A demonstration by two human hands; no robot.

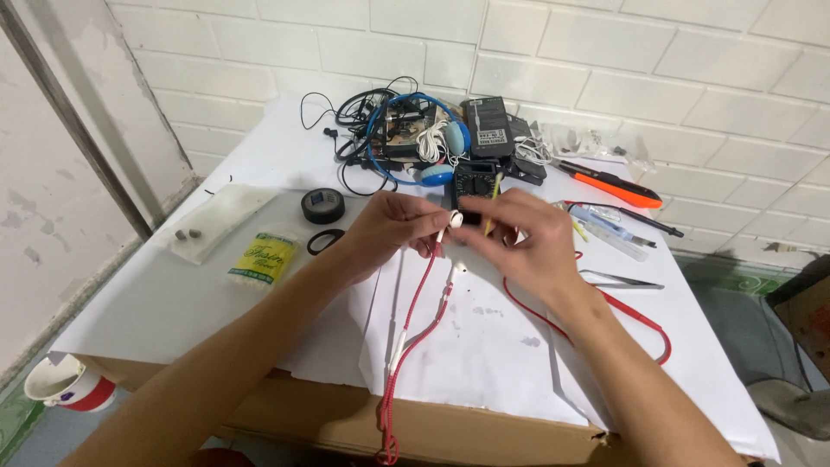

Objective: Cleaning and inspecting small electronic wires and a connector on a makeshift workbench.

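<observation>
Head view: left hand (pixel 393 227) and right hand (pixel 527 238) each pinch the white-budded, red-corded earphones (pixel 413 303) mid-tabletop (pixel 173 294); a glossy black tape roll (pixel 323 206) lies nearby, tangled cables (pixel 372 121) at the far edge

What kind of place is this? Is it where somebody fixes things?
Probably a makeshift home repair bench for small electronics. A multimeter, a tangle of cables and headphones and a roll of black tape lie on the paper-covered table, against a white brick wall.
</observation>
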